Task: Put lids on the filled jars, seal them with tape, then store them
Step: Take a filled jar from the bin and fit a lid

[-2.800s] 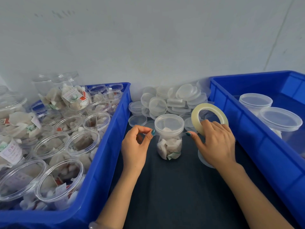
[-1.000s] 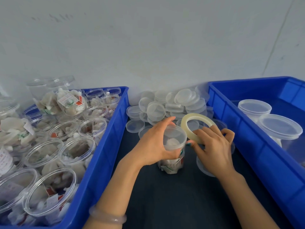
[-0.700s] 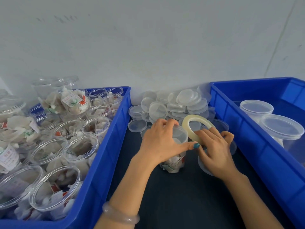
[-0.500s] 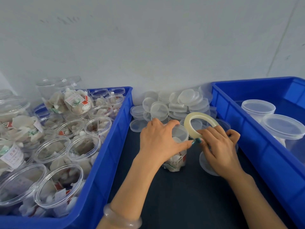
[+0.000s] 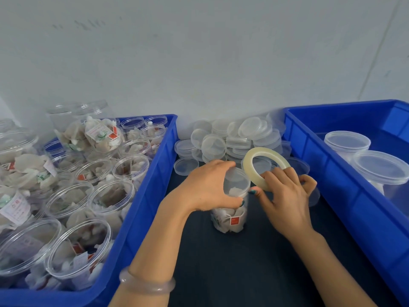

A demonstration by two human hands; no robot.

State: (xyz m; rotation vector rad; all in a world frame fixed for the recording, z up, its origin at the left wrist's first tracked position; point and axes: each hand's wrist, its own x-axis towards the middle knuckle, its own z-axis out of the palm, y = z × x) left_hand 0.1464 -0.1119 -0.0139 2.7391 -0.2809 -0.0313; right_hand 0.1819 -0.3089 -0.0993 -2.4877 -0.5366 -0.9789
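Note:
A clear lidded jar (image 5: 231, 216) filled with white sachets stands on the dark table between two blue bins. My left hand (image 5: 207, 188) wraps around its lid and upper wall from the left. My right hand (image 5: 285, 198) holds a ring of clear tape (image 5: 264, 168) tilted upright, right against the jar's lid rim, with the thumb tip touching the rim. The lower part of the tape roll is hidden by my fingers.
The left blue bin (image 5: 141, 218) holds several open filled jars (image 5: 81, 251). A pile of loose clear lids (image 5: 234, 140) lies at the back by the wall. The right blue bin (image 5: 345, 196) holds lidded jars (image 5: 380, 171). An upturned lid (image 5: 314, 196) sits behind my right hand.
My left hand went from pinching a tape end beside the jar to gripping the jar's lid. The jar has turned, its red label now facing me. The tape roll stays at the rim.

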